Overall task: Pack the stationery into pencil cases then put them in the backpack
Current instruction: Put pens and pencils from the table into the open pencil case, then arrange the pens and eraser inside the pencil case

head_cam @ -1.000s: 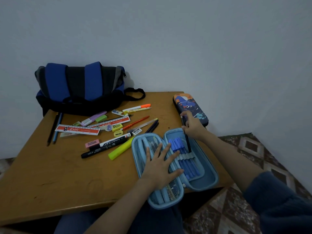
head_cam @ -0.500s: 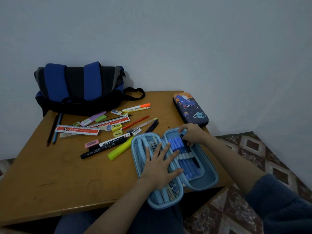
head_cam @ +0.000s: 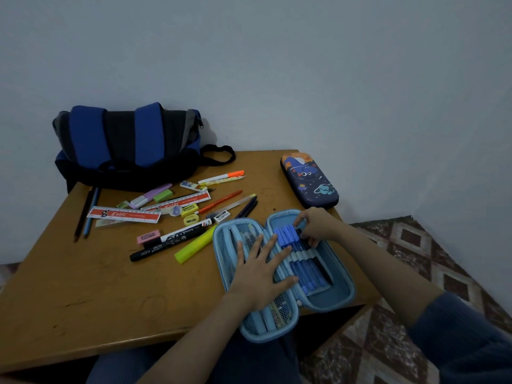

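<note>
Far left on the table (head_cam: 83,286) I see the backpack (head_cam: 127,145), with loose stationery (head_cam: 177,236) scattered just before it. Toward the front edge the blue pencil case (head_cam: 340,297) lies open. The left hand (head_cam: 260,270) presses flat on its mesh flap, fingers spread, while the right hand (head_cam: 315,225) pinches a black pen (head_cam: 323,268) beside the blue pens (head_cam: 302,270). Beyond them sits a second pencil case (head_cam: 310,184) — closed.

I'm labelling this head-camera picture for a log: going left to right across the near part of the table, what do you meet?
Two pencils → pink eraser → yellow highlighter → left hand, flat on the open pencil case → right hand, pinching a black pen.
</note>
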`<state>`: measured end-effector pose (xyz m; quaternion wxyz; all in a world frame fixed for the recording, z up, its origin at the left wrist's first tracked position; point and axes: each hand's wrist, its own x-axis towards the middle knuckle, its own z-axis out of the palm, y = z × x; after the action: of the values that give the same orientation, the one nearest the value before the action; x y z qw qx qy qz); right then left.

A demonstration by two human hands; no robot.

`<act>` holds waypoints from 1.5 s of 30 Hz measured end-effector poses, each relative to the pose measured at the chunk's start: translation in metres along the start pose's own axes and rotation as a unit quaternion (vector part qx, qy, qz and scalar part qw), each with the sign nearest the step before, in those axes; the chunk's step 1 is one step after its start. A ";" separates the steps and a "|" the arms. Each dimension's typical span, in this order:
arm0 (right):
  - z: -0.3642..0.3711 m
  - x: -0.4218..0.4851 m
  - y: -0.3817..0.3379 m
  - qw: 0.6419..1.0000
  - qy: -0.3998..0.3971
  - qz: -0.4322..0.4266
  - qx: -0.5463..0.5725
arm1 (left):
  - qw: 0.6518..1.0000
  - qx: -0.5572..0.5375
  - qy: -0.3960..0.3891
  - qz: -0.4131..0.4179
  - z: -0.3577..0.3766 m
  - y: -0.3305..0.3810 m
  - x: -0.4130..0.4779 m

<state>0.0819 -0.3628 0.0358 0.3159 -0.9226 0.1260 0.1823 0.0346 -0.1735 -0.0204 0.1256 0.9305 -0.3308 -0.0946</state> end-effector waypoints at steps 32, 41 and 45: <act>0.032 -0.009 -0.091 0.978 0.131 -0.144 -0.073 | 0.930 -0.110 0.200 -0.287 -0.054 -0.176 -0.102; 0.095 0.018 -0.197 0.958 0.126 -0.253 -0.051 | 0.915 -0.050 0.203 -0.345 -0.041 -0.213 -0.133; 0.130 0.032 -0.232 0.947 0.127 -0.283 -0.088 | 0.910 -0.067 0.224 -0.342 -0.043 -0.213 -0.137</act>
<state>0.1577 -0.1063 0.0519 0.2534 -0.9599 -0.1180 -0.0228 0.0673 0.0814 -0.0296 0.2188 0.9727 0.0514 0.0574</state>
